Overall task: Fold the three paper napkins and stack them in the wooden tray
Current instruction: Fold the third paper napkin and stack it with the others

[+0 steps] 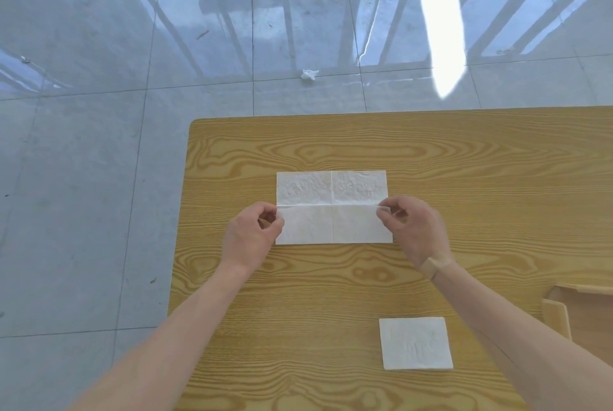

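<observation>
1. Our wood-grain counter (431, 152) meets grey floor tiles (83, 178) along its left edge.
2. The open napkin (333, 206) lies mid-counter, nearer the far edge.
3. A folded napkin (416, 343) sits near the right edge, beside the tray (560, 314).
4. Our left hand (252, 234) and right hand (411, 228) pinch the open napkin's sides.

Both hands, left (253, 231) and right (411, 228), reach forward with fingers pinched.
</observation>
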### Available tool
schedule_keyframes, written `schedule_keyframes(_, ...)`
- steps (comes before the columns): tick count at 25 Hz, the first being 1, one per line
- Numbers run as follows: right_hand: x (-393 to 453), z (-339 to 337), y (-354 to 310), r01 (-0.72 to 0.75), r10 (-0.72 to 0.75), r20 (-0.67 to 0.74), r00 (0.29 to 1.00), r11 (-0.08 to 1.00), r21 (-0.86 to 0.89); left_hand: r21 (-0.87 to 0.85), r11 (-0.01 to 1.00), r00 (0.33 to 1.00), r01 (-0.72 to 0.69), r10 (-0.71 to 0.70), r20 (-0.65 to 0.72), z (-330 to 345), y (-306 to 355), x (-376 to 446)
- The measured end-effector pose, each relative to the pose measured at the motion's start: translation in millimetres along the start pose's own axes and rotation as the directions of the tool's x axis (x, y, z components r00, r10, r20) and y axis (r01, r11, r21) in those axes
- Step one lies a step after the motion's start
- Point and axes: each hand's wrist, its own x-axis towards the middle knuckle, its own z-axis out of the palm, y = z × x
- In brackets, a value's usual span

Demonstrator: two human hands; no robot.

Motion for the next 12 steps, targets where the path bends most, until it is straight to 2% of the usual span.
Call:
schedule_keyframes(5, 2, 4, 3, 0.055, -0.057, -0.008, 0.998, 0.991, -0.123, 0.131, 0.99, 0.997, -0.058, 0.064, -0.04, 5, -3, -2)
schedule_keyframes(8, 0, 7, 5, 0.068, -0.08, -0.06, 0.995, 0.98, -0.187, 0.218, 0.972, 0.993, -0.082, 0.099, -0.07, 5, -5, -3)
schedule_keyframes(10, -5, 10, 4, 0.136, -0.185, -0.126, 0.975, 0.936, -0.324, 0.36, 0.925, 0.979, -0.126, 0.175, -0.107, 8, -5, -4)
schedule_keyframes(12, -11, 16, -1, 0.292, -0.376, -0.117, 0.919, 0.849, -0.439, 0.49, 0.84, 0.944, -0.234, 0.316, -0.092, 16, -2, -9)
